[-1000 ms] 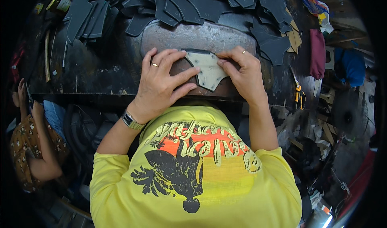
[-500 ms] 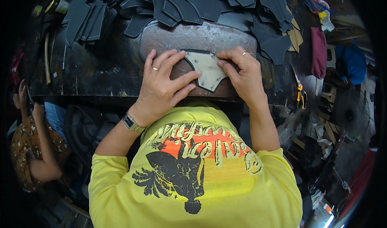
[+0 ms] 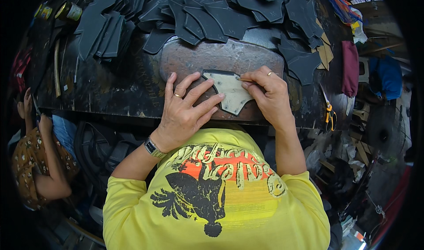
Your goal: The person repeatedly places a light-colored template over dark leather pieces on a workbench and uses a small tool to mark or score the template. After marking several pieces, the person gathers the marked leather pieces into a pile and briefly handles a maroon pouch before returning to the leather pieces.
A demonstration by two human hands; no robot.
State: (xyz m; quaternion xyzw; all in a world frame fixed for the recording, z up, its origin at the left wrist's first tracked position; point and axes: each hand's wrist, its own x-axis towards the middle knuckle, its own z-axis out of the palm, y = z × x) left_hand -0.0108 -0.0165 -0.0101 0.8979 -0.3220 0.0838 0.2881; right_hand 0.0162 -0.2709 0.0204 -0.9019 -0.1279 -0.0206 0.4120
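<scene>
A pale template (image 3: 233, 93) with small dark spots lies on a dark cut piece (image 3: 215, 71), whose black edge shows along the top and left. Both rest on a worn brown slab (image 3: 185, 57). My left hand (image 3: 187, 110) is spread with its fingertips pressing the template's left side. At the template's upper right corner, my right hand (image 3: 270, 91) pinches something small and thin; the fingers hide most of it. Beyond the slab, several dark cut pieces (image 3: 205, 22) with pale outlines lie in an overlapping heap.
Yellow-handled scissors (image 3: 329, 113) lie at the table's right edge, near a maroon cloth bundle (image 3: 349, 68). Brown card pieces (image 3: 325, 53) stick out beside the heap. A jar (image 3: 69, 11) lies far left. At the lower left, another person's arm (image 3: 51, 161) is visible beside the table.
The whole view has shifted, so the table and hands appear lower. My left hand stays spread on the template, and my right hand keeps its pinch at the upper right corner.
</scene>
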